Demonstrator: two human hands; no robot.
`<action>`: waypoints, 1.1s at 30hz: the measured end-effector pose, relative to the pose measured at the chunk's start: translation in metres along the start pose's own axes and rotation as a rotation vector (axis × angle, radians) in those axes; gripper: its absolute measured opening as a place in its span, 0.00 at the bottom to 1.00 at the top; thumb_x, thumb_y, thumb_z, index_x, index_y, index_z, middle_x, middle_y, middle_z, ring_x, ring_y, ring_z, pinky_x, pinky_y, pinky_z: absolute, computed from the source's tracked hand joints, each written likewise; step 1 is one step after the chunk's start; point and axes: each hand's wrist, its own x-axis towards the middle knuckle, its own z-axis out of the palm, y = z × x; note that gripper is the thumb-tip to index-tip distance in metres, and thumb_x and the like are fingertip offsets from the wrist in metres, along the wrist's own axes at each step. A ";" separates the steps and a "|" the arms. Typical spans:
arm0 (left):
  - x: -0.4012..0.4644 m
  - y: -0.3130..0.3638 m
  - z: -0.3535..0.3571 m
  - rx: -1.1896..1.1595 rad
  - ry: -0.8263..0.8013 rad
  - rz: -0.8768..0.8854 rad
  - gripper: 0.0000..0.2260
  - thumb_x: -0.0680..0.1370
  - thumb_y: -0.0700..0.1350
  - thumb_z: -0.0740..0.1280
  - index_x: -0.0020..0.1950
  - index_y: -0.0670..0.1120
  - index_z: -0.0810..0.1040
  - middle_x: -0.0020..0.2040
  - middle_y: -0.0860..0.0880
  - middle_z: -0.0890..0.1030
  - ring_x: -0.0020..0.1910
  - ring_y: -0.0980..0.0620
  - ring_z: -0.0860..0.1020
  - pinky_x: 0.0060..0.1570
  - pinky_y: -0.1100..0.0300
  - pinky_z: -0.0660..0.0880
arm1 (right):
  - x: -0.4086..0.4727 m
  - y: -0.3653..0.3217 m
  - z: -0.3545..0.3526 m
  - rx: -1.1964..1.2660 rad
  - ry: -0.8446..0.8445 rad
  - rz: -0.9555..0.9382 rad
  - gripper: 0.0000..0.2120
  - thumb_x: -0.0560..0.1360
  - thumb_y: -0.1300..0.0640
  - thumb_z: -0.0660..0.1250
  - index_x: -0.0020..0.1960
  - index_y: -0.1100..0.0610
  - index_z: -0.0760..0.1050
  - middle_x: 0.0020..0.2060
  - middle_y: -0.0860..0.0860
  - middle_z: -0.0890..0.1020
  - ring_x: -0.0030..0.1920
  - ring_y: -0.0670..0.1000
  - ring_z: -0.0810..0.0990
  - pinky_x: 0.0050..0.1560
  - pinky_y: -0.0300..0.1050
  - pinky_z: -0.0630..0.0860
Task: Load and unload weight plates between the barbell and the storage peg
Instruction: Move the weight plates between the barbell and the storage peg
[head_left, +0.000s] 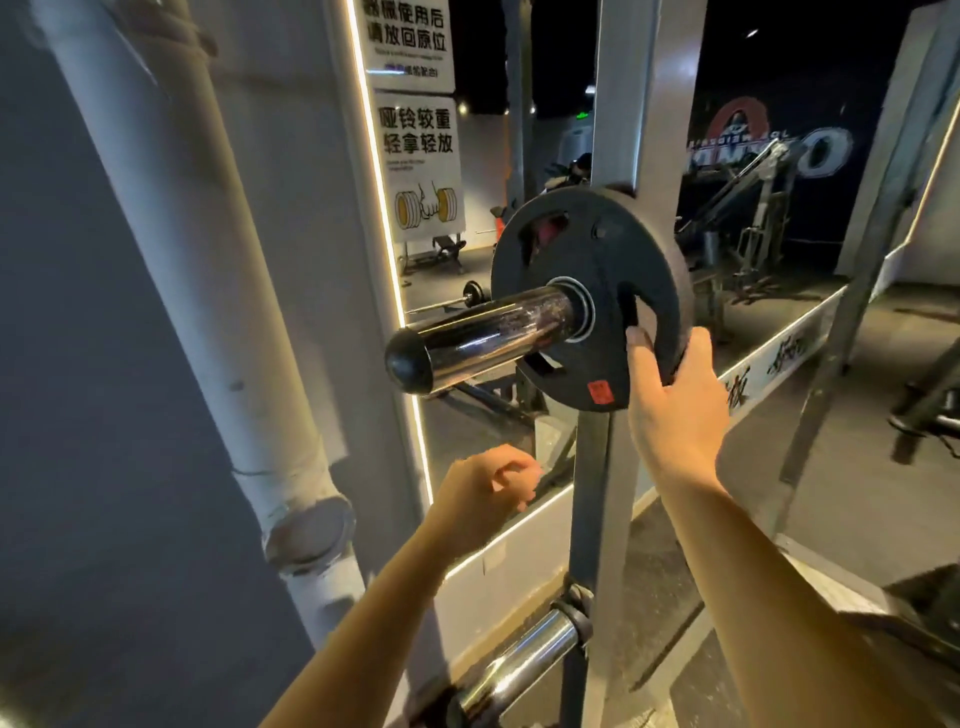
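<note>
Black rubber-coated weight plate (589, 296), grip-slotted, red sticker near its lower edge; seated on the chrome storage peg (488, 338), pushed back against the grey upright (602, 467) of the rack; most of the peg's polished length, with its black end cap, stands bare in front of it.

Right hand (675, 410): gripping the plate's lower right rim; thumb hooked into a grip slot, fingers (693, 348) wrapped over the rim's edge.

Left hand (488, 491): free, below the peg, near the upright; fingers loosely curled, holding nothing, touching nothing.

Second chrome sleeve (514, 670): lower on the same upright, no plate visible on it; whether it is the barbell's end cannot be told.

Surroundings: mirror (467, 270) with lit edge strip and notices in Chinese characters; white pipe (182, 260) on the grey wall at left.

Hazards, as judged:
- one-handed hold low on one side; drawn outward so, the plate is likely to tilt and bind on the peg;
- on clearing the end cap the full weight falls to a single grip; slip probable, with a drop toward the lower sleeve or the feet;
- idle left hand sits beneath the plate's path; risk of a strike;
- thumb in the slot may be pinched if the plate rotates;
- mirror close by; a swinging plate could hit it.
</note>
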 end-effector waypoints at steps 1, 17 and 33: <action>-0.009 0.000 -0.004 -0.022 0.002 0.018 0.09 0.80 0.44 0.64 0.48 0.40 0.79 0.38 0.49 0.80 0.38 0.53 0.80 0.43 0.59 0.79 | -0.009 0.005 0.002 0.002 -0.047 0.047 0.11 0.79 0.42 0.60 0.51 0.49 0.66 0.45 0.48 0.78 0.47 0.52 0.76 0.48 0.48 0.71; -0.140 0.012 -0.027 -0.270 -0.193 -0.091 0.02 0.80 0.46 0.65 0.51 0.51 0.77 0.41 0.51 0.82 0.38 0.57 0.81 0.42 0.67 0.77 | -0.164 -0.010 -0.028 -0.010 -0.463 0.669 0.11 0.79 0.49 0.64 0.53 0.57 0.74 0.39 0.53 0.80 0.37 0.50 0.79 0.35 0.40 0.77; -0.293 0.040 0.120 -0.291 -0.871 -0.190 0.06 0.80 0.46 0.65 0.52 0.45 0.78 0.40 0.49 0.81 0.35 0.56 0.78 0.32 0.71 0.72 | -0.389 0.005 -0.193 -0.299 -0.356 1.174 0.21 0.80 0.46 0.61 0.34 0.59 0.72 0.29 0.53 0.76 0.35 0.51 0.79 0.42 0.43 0.78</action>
